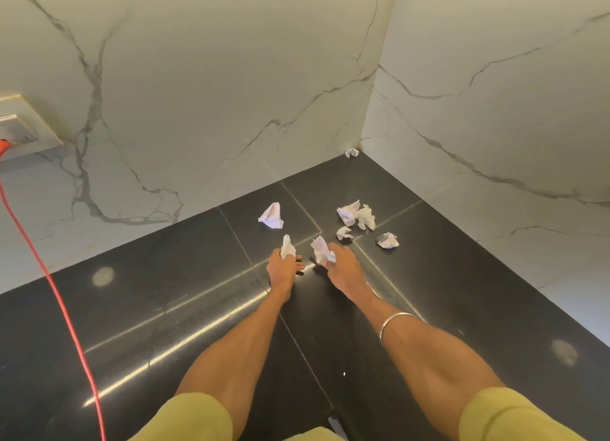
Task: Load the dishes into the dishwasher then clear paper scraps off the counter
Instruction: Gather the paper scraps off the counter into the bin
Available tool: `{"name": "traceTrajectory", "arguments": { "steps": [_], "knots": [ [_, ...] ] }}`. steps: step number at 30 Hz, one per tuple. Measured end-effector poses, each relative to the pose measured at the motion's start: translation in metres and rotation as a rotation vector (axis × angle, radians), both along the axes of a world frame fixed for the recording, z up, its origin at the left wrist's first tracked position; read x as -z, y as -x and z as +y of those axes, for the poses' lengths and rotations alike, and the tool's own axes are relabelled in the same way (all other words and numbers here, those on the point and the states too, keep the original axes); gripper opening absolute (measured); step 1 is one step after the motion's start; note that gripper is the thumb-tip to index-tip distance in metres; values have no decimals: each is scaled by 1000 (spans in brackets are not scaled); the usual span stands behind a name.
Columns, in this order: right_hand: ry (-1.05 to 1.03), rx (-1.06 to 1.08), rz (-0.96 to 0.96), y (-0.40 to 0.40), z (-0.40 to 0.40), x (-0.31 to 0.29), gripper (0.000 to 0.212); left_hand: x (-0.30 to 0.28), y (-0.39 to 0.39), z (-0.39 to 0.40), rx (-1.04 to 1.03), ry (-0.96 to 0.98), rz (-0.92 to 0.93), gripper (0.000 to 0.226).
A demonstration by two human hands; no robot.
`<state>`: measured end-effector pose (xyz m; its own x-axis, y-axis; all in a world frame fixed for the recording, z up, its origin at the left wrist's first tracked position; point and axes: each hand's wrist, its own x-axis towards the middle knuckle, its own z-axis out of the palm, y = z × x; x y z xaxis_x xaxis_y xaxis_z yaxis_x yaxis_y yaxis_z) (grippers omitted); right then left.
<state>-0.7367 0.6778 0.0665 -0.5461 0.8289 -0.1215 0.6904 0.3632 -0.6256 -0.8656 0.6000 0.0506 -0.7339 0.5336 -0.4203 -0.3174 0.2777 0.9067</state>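
Note:
Both arms reach over the black counter (165,292). My left hand (284,269) is closed around a crumpled white paper scrap (288,245) that sticks up from the fist. My right hand (343,269) grips another crumpled scrap (321,247). Loose scraps lie beyond the hands: a folded piece (272,215), a pair of crumpled pieces (358,213), a small one (344,232), a greyish ball (388,240), and a tiny one in the far corner (352,152). No dishes or dishwasher are in view.
White marble walls (214,94) close the counter at the back and right. A wall socket (19,127) sits at the left, with an orange cable (56,295) running down across the counter's left part. A silver bangle (394,325) is on my right wrist.

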Motion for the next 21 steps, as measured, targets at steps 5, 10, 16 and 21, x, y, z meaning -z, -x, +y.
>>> {"name": "traceTrajectory", "arguments": {
  "steps": [5, 10, 16, 21],
  "knots": [
    [2, -145, -15, 13, -19, -22, 5, -17, -5, 2, 25, -182, -391, 36],
    [-19, -241, -202, 25, -23, -4, 18, -20, -12, -2, -59, -277, -658, 48],
    [-136, -290, -393, 38, -43, -26, 40, -16, -12, -1, 0, -106, -491, 40],
    [-93, -98, -96, 33, -40, -30, 37, -16, -10, -2, -73, -137, -639, 20]
  ]
}}
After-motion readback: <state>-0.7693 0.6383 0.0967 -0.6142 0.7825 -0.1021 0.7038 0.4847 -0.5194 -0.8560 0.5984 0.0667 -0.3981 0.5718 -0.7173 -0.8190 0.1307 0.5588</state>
